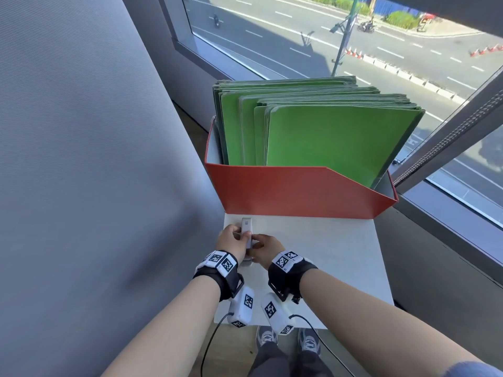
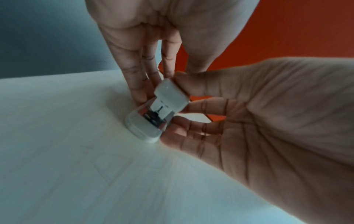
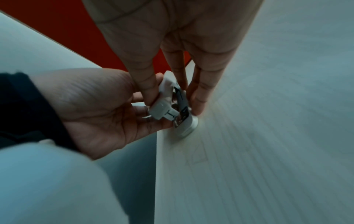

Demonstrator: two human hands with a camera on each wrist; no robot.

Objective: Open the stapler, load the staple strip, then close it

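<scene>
A small white stapler [image 1: 247,233] lies on the white table [image 1: 326,254] near its left edge, pointing away from me. My left hand [image 1: 233,239] grips it from the left and my right hand [image 1: 265,247] from the right. In the left wrist view the stapler's white top cover [image 2: 170,95] is tilted up off the base [image 2: 142,130], and the metal magazine [image 2: 155,118] shows between them. The right hand [image 2: 178,118] pinches the cover and base; the left hand [image 2: 141,91] holds the far side. The right wrist view shows the stapler [image 3: 172,106] the same way. No staple strip can be made out.
A red file box [image 1: 294,191] full of green folders [image 1: 326,131] stands just behind the stapler. A grey wall [image 1: 81,159] runs close along the table's left edge. A window [image 1: 408,50] lies behind and to the right. Bare tabletop extends to the right of my hands.
</scene>
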